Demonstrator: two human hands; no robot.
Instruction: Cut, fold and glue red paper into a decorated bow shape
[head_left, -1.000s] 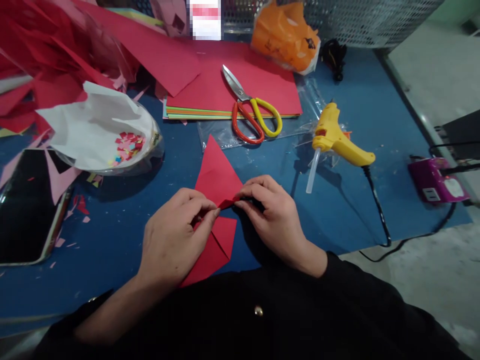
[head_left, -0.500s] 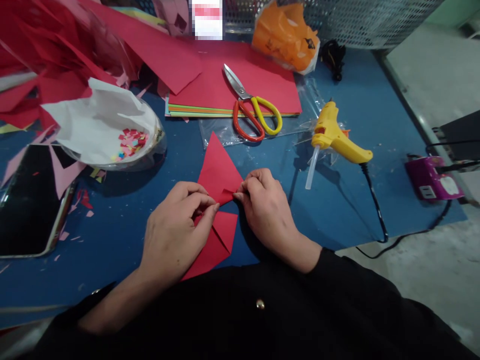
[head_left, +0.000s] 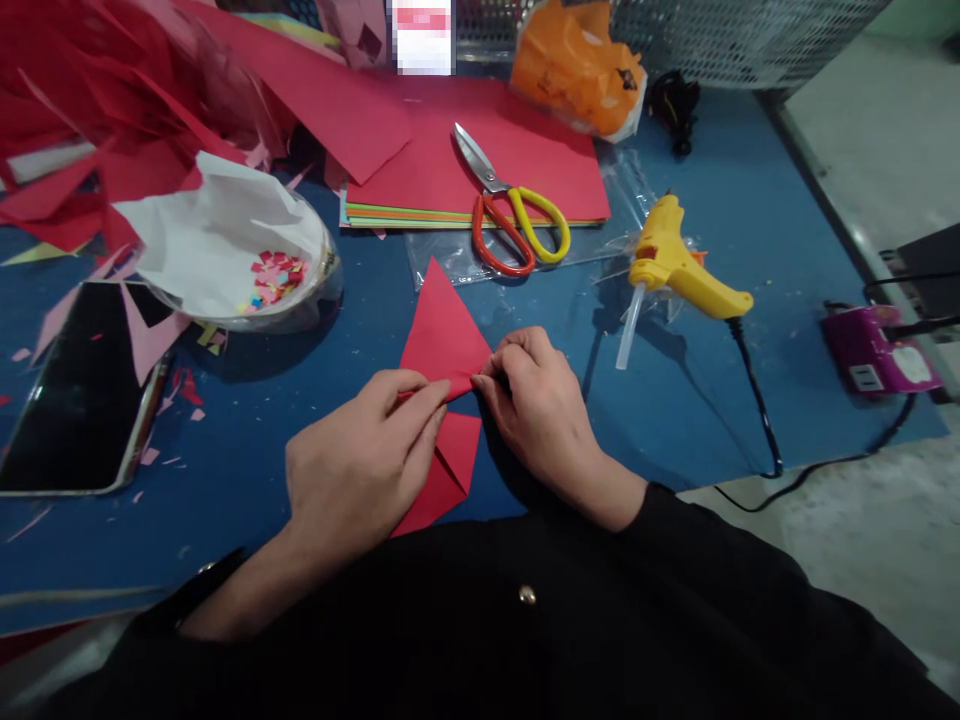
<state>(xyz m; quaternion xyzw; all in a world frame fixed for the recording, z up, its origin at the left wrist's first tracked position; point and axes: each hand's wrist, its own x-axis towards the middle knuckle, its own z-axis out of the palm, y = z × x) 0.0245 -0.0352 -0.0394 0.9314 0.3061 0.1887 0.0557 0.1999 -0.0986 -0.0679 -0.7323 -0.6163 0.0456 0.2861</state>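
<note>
A triangular red paper lies point-up on the blue table, its lower edge rolled or folded narrowly. My left hand pinches that edge near its middle, thumb and fingers pressed together. At the paper's right corner, my right hand has the edge between thumb and curled fingers. Below sits a second red paper piece with a crease or slit, partly under my left hand. Scissors with one red and one yellow handle rest on a stack of coloured paper, their handles over its front edge.
A yellow glue gun stands at the right, its cable trailing off the edge. Farther right is a purple box. At the left are a phone, a bowl with paper bits and red scraps. An orange bag sits behind.
My left fingers have moved right and up along the lower edge of the red triangle. The small raised flap there is now pressed down or covered. The view has shifted slightly.
</note>
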